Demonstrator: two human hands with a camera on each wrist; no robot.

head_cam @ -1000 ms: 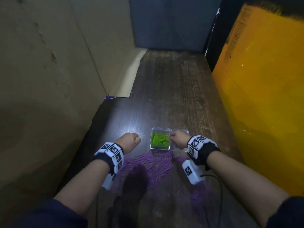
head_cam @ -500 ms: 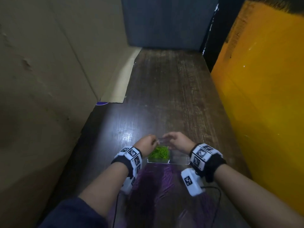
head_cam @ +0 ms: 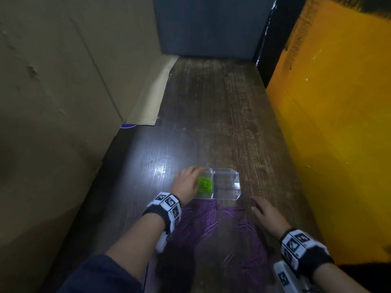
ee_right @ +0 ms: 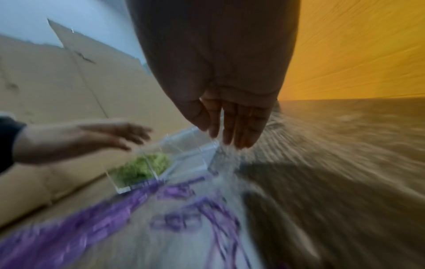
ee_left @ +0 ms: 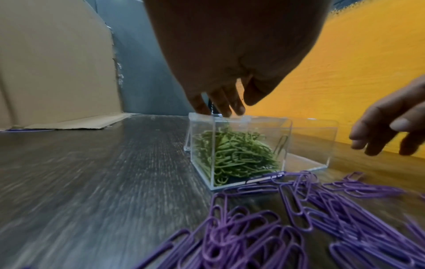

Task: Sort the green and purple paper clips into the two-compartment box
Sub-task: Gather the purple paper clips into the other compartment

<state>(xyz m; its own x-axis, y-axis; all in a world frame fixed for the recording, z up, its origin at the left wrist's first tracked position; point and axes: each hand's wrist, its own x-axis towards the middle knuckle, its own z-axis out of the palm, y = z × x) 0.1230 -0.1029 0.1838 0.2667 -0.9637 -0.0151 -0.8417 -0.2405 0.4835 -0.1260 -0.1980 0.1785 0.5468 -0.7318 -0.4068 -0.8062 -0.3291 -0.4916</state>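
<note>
A clear two-compartment box (head_cam: 227,196) stands on the dark wooden table (head_cam: 211,115). Its left compartment holds a heap of green paper clips (head_cam: 205,185) (ee_left: 236,156); I see no clips in the right compartment (ee_left: 308,143). My left hand (head_cam: 188,182) reaches over the green side, fingertips (ee_left: 226,109) touching the far rim. My right hand (head_cam: 263,210) (ee_right: 232,131) hovers with straight, empty fingers by the box's near right corner. Purple paper clips (head_cam: 201,225) (ee_left: 299,227) lie spread on the table in front of the box. The right wrist view is blurred.
A cardboard wall (head_cam: 63,102) lines the left side, with a flap (head_cam: 148,111) lying on the table. An orange wall (head_cam: 338,123) lines the right side, and a dark blue panel (head_cam: 211,24) shuts off the back. Bare wood stretches beyond the box.
My left hand, a fist left of the box, has come onto the green compartment's rim. My right hand has left the right compartment and drawn back toward me, its fingers straightened.
</note>
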